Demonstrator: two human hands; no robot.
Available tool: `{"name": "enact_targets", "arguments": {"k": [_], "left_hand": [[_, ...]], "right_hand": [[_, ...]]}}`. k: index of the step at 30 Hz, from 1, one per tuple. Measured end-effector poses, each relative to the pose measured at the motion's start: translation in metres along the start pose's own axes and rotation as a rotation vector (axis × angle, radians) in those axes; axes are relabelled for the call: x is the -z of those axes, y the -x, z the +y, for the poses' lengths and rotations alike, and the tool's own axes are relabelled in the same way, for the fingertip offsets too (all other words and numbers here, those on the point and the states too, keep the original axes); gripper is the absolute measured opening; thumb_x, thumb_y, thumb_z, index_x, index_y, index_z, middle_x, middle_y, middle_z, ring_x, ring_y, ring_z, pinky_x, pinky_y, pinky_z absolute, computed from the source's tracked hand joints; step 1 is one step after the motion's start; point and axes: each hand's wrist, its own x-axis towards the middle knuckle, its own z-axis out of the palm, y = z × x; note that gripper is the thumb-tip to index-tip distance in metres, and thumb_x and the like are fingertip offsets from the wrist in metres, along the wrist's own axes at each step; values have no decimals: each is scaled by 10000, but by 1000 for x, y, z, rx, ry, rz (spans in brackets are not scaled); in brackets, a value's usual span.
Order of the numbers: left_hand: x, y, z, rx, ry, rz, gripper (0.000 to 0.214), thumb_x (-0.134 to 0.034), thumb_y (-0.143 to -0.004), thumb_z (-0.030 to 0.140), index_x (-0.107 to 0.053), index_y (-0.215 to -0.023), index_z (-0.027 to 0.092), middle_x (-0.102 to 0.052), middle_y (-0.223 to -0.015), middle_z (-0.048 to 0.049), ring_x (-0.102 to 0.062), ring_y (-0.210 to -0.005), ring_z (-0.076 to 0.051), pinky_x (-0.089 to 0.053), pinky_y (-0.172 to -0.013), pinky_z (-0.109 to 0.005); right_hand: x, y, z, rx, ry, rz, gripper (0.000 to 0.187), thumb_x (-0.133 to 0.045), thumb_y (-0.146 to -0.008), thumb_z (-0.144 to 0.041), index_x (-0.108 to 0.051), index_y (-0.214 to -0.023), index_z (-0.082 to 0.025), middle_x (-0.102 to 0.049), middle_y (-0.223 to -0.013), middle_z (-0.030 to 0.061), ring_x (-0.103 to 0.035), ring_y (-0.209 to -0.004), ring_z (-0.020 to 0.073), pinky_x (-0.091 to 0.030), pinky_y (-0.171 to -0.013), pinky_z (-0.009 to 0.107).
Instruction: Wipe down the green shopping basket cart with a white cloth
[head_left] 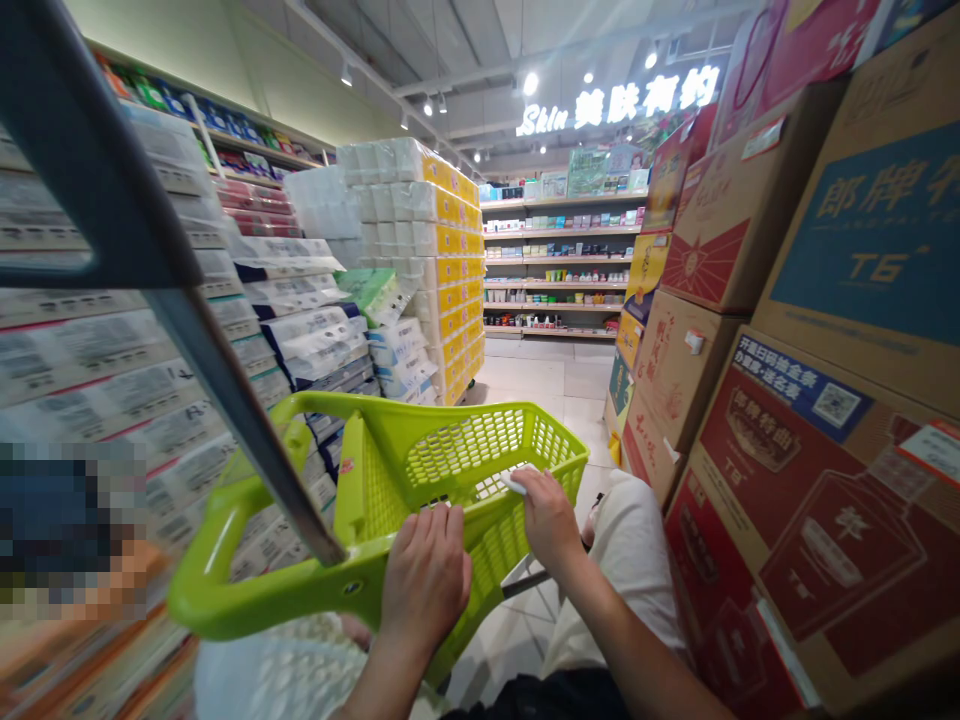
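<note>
Supermarket aisle [525, 375]: left hand [424, 590] grips lime-green cart [217, 590] (right hand [547, 520] on rim [574, 475]).

My left fingers [424, 565] and right fingers [547, 510] lie on a lime-green plastic shopping cart [375, 500], its walls patterned with rows of small holes. A small white item [514, 483] shows at my right fingertips. Left of my fingers, white packs [315, 345] carry navy bands. Ahead, white rolls [420, 230] have yellow wrappers. Right of my fingers, a red carton [780, 480] has a blue band, and a tan carton [877, 230] has a teal panel.
</note>
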Motion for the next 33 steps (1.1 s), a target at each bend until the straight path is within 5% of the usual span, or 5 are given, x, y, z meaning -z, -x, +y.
{"name": "enact_targets", "arguments": {"k": [6, 12, 18, 24, 33], "left_hand": [[0, 0, 0, -7, -13, 0, 266, -513, -779, 127, -619, -1023, 126, -613, -886, -88, -544, -850, -249, -386, -835, -390], [-2, 0, 0, -15, 10, 36, 259, -517, -769, 129, -622, -1005, 132, -611, -889, -94, -539, -850, -255, -396, -832, -399], [-1, 0, 0, -13, -10, 23, 259, -507, -773, 126, -623, -1004, 125, -606, -873, -91, -540, -840, -253, -396, -828, -398], [-1, 0, 0, -11, -14, 21, 266, -509, -772, 134, -620, -1014, 128, -609, -888, -93, -542, -846, -253, -393, -833, -396], [-3, 1, 0, -16, -13, 27, 272, -512, -764, 133, -619, -1014, 127, -605, -888, -94, -543, -856, -254, -396, -844, -400]], "right_hand": [[-4, 6, -22, 172, -119, -109, 437, -376, -877, -37, -651, -1158, -227, -696, -1181, 65, -614, -1161, 189, -426, -1076, 423], [0, 3, -2, 15, 26, 8, 420, -384, -856, -29, -697, -1088, -185, -715, -1129, 113, -643, -1118, 249, -444, -1042, 501], [-3, 7, -21, 158, -86, -105, 468, -381, -853, -22, -653, -1181, -216, -690, -1199, 73, -609, -1173, 195, -433, -1073, 428], [1, 1, -7, -26, 56, -22, 416, -384, -869, -40, -697, -1093, -197, -722, -1120, 95, -637, -1128, 236, -423, -1063, 484], [-2, 7, -16, 46, 19, -92, 445, -382, -865, -32, -667, -1153, -216, -698, -1191, 74, -616, -1170, 217, -417, -1069, 463]]}}
